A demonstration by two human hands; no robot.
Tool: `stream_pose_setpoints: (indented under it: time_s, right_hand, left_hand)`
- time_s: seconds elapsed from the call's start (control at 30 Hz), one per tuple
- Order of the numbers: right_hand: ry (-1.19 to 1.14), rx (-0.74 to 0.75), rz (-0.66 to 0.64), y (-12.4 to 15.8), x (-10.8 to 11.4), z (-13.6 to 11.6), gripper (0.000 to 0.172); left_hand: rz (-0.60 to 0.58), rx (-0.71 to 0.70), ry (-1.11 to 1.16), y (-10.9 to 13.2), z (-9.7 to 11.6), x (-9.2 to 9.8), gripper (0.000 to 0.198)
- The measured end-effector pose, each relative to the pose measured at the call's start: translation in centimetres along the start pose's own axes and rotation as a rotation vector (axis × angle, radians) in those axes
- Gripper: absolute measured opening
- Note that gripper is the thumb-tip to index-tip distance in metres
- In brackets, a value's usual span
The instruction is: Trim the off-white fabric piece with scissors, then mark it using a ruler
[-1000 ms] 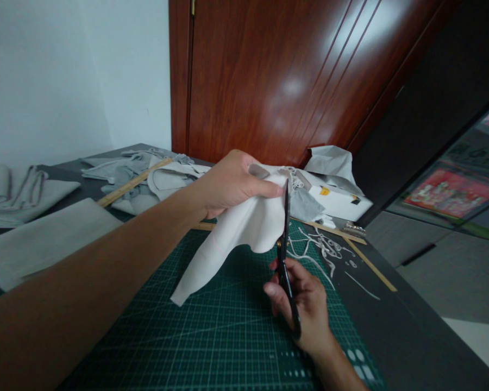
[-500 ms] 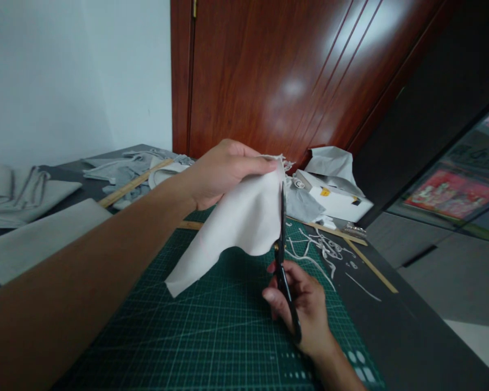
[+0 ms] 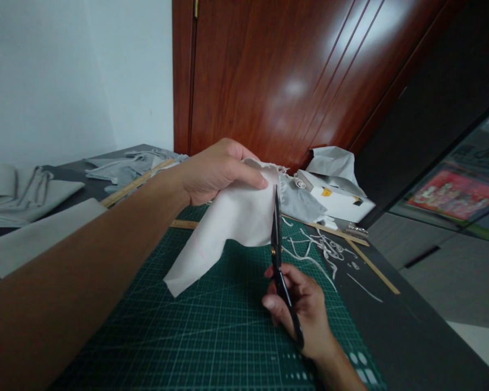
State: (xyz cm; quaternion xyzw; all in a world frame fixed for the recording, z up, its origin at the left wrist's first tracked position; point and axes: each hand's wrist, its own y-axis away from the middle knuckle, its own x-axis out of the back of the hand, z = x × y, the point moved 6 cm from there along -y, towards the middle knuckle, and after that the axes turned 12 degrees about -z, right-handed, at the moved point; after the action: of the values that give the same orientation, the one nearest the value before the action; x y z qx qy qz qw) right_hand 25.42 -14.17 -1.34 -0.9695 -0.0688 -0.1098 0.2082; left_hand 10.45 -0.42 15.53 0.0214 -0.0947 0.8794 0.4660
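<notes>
Pinched in my left hand point(image 3: 224, 168) is a piece of white fabric point(image 3: 244, 214), thumb on top near its upper edge. The cloth hangs in folds above a green cutting mat point(image 3: 212, 336), its narrow end drooping to the lower left. A frayed fringe shows along its far right edge. My right hand point(image 3: 303, 307) is closed around the handles of black scissors point(image 3: 283, 282). Their blades point away and up, lying against the fabric's right edge, and look nearly closed. Fingers inside the handle loops are partly hidden.
Cut white strips point(image 3: 330, 247) lie right of the mat. Behind them are a white box point(image 3: 338, 198) and a grey plastic bag point(image 3: 332, 163). Wooden rulers point(image 3: 372, 266) rest on the dark table point(image 3: 415, 331). Folded fabric point(image 3: 20, 198) is stacked at the left.
My left hand has shifted slightly left and down with the fabric, turning its upper edge. The scissors' blades have tilted a little leftward along the cloth's right side.
</notes>
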Motion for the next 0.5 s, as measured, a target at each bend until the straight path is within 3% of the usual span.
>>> stream_pose_setpoints:
  time_s: [0.5]
  right_hand:
    - [-0.064,0.007,-0.018,-0.03,-0.11,0.22,0.038]
  left_hand:
    - [0.028,0.075,-0.04,-0.25,-0.77,-0.11,0.019]
